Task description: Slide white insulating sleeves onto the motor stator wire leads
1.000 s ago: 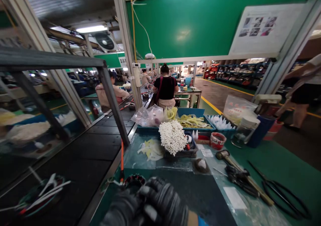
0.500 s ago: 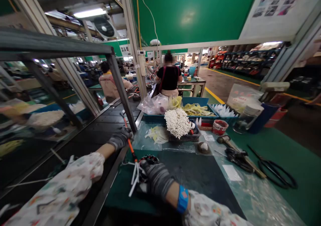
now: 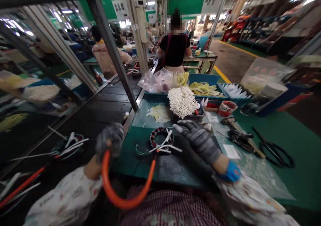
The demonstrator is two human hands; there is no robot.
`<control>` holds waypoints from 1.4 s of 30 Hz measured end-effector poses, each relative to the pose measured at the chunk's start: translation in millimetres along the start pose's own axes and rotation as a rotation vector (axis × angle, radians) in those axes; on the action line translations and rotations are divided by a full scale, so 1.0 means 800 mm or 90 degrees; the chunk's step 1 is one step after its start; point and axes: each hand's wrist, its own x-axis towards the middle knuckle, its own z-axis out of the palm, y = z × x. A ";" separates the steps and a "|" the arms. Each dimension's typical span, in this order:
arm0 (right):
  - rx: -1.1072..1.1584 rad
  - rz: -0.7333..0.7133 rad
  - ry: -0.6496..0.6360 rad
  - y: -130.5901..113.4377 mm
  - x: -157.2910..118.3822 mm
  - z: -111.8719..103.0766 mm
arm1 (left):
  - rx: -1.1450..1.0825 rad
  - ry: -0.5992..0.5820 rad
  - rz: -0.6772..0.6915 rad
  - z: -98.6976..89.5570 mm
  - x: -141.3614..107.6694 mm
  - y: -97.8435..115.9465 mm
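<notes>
My left hand [image 3: 109, 139], in a grey striped glove and blurred, is closed around one end of a thick orange cable [image 3: 120, 202]. The cable loops down past the bench edge and back up to a ring-shaped motor stator [image 3: 162, 135]. That stator lies on the green bench, with several white-sleeved wires [image 3: 167, 148] fanned out where the cable joins it. Gloved too, my right hand [image 3: 198, 139] hangs right of the stator, fingers stretched toward the tray of white pieces. Nothing shows in it. A bundle of small white tube ends [image 3: 182, 101] stands in front of it.
A dark conveyor [image 3: 110, 102] on the left carries another wired stator [image 3: 69, 147]. Blue bins [image 3: 204, 79] hold yellowish strips. Black scissors [image 3: 274, 149], a hammer [image 3: 247, 139] and a red-and-white cup [image 3: 227, 109] are on the right. A metal post [image 3: 115, 52] rises beside the conveyor.
The stator is now on the bench, out of my right hand, which has moved forward and right. My left hand has come nearer, bending the orange cable into a loop. The view has tilted down.
</notes>
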 end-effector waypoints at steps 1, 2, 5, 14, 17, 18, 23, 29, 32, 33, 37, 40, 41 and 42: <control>0.031 -0.030 0.016 -0.005 -0.014 -0.009 | -0.010 -0.015 0.041 0.008 -0.016 0.013; 0.089 -0.076 0.004 -0.012 -0.028 -0.015 | -0.011 -0.041 0.095 0.017 -0.029 0.029; 0.183 -0.237 -0.043 -0.035 -0.067 -0.012 | 0.044 -0.147 0.285 0.052 -0.043 0.074; 0.019 -0.140 -0.044 -0.013 -0.090 -0.004 | 0.169 -0.181 0.240 0.087 0.047 0.023; 0.048 -0.100 -0.080 -0.018 -0.065 -0.001 | 0.221 -0.248 0.203 0.106 0.046 0.024; 0.057 -0.090 -0.102 -0.020 -0.055 0.003 | 0.232 -0.248 0.181 0.111 0.042 0.031; 0.097 -0.077 -0.249 -0.022 -0.011 0.025 | 0.191 -0.244 0.196 0.091 0.032 0.060; 0.124 -0.114 -0.318 -0.015 0.010 0.036 | 0.080 -0.338 0.185 0.050 0.065 0.033; 0.160 -0.084 -0.266 -0.015 -0.001 0.043 | 0.040 -0.369 0.153 0.052 0.071 0.027; 0.177 -0.065 -0.235 -0.016 -0.007 0.044 | 0.027 -0.371 0.148 0.053 0.070 0.026; 0.296 0.036 -0.068 -0.024 -0.041 0.030 | 0.013 -0.352 0.118 0.056 0.052 0.024; 0.337 0.048 -0.010 -0.034 -0.072 0.014 | 0.004 -0.346 0.099 0.054 0.044 0.022; 0.336 0.060 -0.016 -0.039 -0.082 0.012 | -0.006 -0.348 0.094 0.052 0.045 0.022; 0.340 0.093 -0.033 -0.043 -0.090 0.011 | -0.018 -0.348 0.089 0.050 0.048 0.022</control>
